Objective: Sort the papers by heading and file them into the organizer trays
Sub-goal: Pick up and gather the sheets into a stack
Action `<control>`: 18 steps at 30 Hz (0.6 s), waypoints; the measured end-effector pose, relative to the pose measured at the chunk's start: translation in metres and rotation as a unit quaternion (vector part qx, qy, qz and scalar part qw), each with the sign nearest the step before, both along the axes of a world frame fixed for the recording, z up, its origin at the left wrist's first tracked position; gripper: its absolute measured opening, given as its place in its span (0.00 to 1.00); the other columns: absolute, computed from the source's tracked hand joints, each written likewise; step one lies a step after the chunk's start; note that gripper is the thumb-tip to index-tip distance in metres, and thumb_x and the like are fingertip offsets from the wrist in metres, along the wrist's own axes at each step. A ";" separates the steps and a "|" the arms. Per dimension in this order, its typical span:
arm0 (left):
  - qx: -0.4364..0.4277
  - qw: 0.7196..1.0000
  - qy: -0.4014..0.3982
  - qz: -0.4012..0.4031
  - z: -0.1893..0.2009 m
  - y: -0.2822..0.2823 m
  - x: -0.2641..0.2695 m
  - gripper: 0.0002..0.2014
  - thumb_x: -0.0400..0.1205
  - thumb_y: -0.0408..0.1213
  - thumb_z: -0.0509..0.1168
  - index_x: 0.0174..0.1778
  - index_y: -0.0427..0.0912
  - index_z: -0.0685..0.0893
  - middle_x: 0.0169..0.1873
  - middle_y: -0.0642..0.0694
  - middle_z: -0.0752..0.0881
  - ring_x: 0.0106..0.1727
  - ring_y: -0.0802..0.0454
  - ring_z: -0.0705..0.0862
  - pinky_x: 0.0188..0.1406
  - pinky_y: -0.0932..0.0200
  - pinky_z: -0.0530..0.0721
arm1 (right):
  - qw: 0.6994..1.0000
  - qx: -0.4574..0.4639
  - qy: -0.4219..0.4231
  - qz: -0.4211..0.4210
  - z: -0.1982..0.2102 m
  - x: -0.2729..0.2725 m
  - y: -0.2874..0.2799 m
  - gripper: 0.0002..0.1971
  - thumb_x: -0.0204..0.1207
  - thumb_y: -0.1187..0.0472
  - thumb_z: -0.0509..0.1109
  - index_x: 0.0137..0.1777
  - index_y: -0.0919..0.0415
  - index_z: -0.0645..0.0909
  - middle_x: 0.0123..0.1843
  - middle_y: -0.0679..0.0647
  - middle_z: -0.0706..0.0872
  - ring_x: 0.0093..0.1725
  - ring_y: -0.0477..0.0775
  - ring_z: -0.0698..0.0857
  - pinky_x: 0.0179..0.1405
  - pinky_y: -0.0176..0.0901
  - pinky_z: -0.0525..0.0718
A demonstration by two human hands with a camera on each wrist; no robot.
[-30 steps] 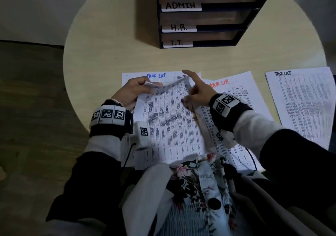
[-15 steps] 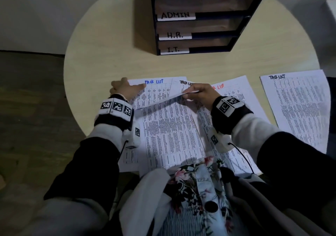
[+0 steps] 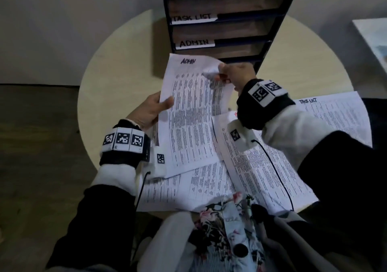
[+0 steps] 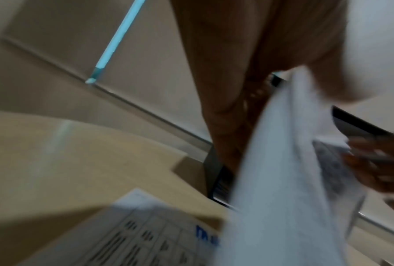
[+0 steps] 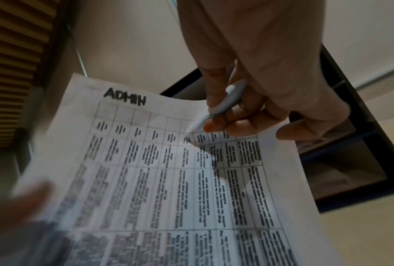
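- The left hand point(image 3: 149, 109) holds the left edge of the ADMIN sheet point(image 3: 192, 112); its thumb lies on the printed face and the other fingers are behind the paper.
- The right hand point(image 3: 235, 75) pinches the top right corner of the same sheet, and this corner is curled between the fingers.
- The sheet is lifted above the bench point(image 3: 117, 66) and tilted, with its heading at 12 o'clock, just in front of the organizer point(image 3: 272, 31).
- The organizer stands at 12 o'clock on the bench; the labels TASK LIST and ADMIN are readable on its trays.
- Other papers point(image 3: 199, 186) lie flat under the forearms at 6 o'clock.
- One TASK LIST sheet point(image 3: 339, 112) lies apart at 3 o'clock.
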State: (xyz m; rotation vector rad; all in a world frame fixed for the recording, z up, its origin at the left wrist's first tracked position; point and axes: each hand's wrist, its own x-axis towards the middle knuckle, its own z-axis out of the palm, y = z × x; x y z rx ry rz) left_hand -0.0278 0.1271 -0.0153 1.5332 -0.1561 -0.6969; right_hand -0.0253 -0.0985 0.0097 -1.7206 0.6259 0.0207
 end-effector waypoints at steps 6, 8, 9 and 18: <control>0.091 0.963 -0.086 0.240 0.013 -0.027 0.010 0.16 0.84 0.36 0.61 0.66 0.34 0.77 0.59 0.40 0.83 0.60 0.46 0.80 0.64 0.51 0.77 | 0.992 0.054 -0.110 -0.022 0.013 0.013 -0.015 0.17 0.76 0.67 0.69 0.63 0.58 0.72 0.47 0.52 0.80 0.38 0.43 0.80 0.34 0.32 0.77; 0.029 0.958 -0.086 0.271 0.023 -0.032 0.009 0.07 0.84 0.33 0.60 0.54 0.41 0.81 0.51 0.42 0.84 0.59 0.41 0.82 0.65 0.43 0.78 | 0.992 0.061 -0.099 -0.047 0.007 0.006 -0.027 0.38 0.71 0.63 0.74 0.77 0.59 0.58 0.57 0.53 0.80 0.52 0.50 0.80 0.44 0.38 0.75; 0.005 0.957 -0.083 0.278 0.027 -0.032 0.010 0.05 0.84 0.33 0.60 0.47 0.45 0.81 0.46 0.44 0.84 0.58 0.40 0.82 0.65 0.39 0.78 | 0.993 0.063 -0.081 -0.051 0.001 0.002 -0.033 0.43 0.69 0.60 0.76 0.79 0.59 0.55 0.62 0.54 0.79 0.57 0.51 0.79 0.46 0.40 0.73; -0.045 0.976 -0.075 0.197 0.037 -0.035 0.020 0.12 0.81 0.38 0.66 0.60 0.41 0.80 0.58 0.41 0.85 0.65 0.40 0.82 0.65 0.36 0.78 | 0.986 0.158 -0.027 0.037 -0.031 -0.041 -0.049 0.11 0.78 0.74 0.62 0.51 0.60 0.81 0.43 0.53 0.82 0.42 0.52 0.79 0.45 0.46 0.76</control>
